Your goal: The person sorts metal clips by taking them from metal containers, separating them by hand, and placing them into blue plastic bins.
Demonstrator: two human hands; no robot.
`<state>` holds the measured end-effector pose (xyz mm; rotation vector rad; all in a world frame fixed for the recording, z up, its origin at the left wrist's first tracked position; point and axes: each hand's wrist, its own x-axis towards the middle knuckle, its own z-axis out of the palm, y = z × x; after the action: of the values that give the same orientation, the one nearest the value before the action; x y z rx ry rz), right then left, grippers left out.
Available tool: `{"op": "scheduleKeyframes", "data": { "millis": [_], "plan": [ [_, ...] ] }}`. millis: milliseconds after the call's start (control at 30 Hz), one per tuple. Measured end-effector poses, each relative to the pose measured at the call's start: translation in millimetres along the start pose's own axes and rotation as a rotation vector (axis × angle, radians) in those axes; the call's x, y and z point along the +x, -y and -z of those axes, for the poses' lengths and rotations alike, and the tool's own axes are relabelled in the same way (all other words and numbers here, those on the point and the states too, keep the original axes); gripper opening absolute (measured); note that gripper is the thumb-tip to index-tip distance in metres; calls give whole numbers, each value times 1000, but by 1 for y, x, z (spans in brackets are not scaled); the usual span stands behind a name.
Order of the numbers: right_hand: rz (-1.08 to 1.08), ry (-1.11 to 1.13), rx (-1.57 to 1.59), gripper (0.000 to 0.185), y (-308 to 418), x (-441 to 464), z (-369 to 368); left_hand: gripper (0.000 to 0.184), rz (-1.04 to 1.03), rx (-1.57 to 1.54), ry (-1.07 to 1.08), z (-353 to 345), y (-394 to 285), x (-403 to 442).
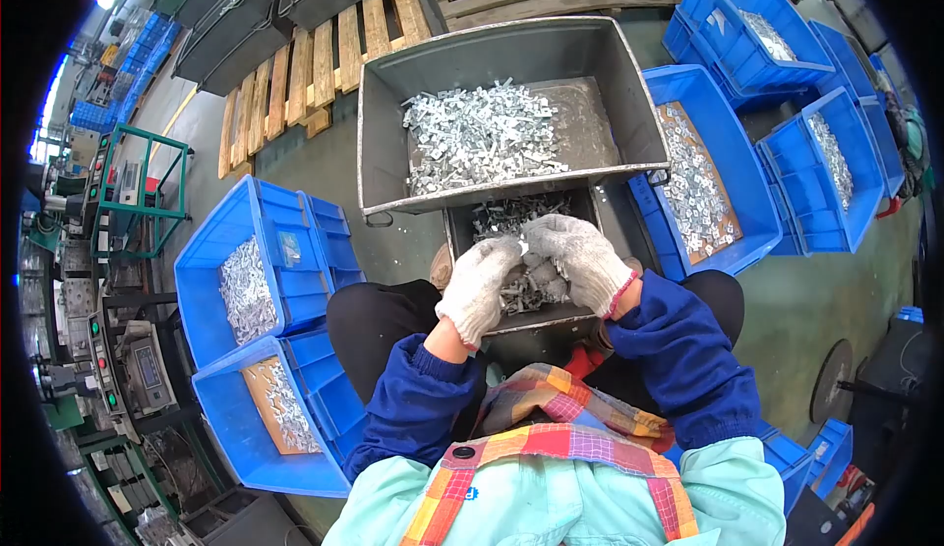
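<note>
My left hand (479, 286), in a white knit glove, is closed above the lower metal box (551, 322), its fingertips pinched near a small pale piece. Close beside it on the right, my right hand (578, 259) wears a similar glove with a red cuff edge, its fingers curled together around something too small to make out. Beneath both hands lie dark and silvery metal pieces (521, 214). Just beyond, a large grey metal bin (590, 114) holds a heap of small shiny metal parts (482, 138).
Blue crates (757, 192) with metal parts stand on the right, and more blue crates (221, 271) on the left. Wooden pallets (295, 74) and dark bins (231, 30) are at the back left. Machines and a green frame (147, 187) line the far left.
</note>
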<state>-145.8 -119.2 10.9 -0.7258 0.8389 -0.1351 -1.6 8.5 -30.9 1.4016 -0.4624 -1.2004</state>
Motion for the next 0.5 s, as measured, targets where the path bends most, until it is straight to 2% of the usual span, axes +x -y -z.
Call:
{"op": "scheduleKeyframes", "data": {
  "millis": [33, 200, 233, 333, 400, 433, 500],
  "plan": [
    [-2, 7, 19, 20, 0, -1, 1, 29, 51, -76, 17, 0, 0, 1],
    [-16, 42, 118, 20, 10, -12, -4, 29, -32, -321, 40, -1, 6, 1],
    [20, 36, 69, 19, 9, -10, -4, 29, -31, -379, 31, -2, 5, 2],
    [135, 2, -133, 18, 6, -3, -4, 30, -5, -176, -15, -5, -4, 1],
    [214, -46, -342, 17, 8, -8, -6, 30, 58, -460, 144, -1, 2, 4],
    [168, -20, -225, 17, 8, -9, -6, 30, 89, -602, 223, 1, 6, 5],
    [83, 37, 6, 17, 8, -11, -6, 30, 36, -565, 180, 3, 14, 7]
  ]
}}
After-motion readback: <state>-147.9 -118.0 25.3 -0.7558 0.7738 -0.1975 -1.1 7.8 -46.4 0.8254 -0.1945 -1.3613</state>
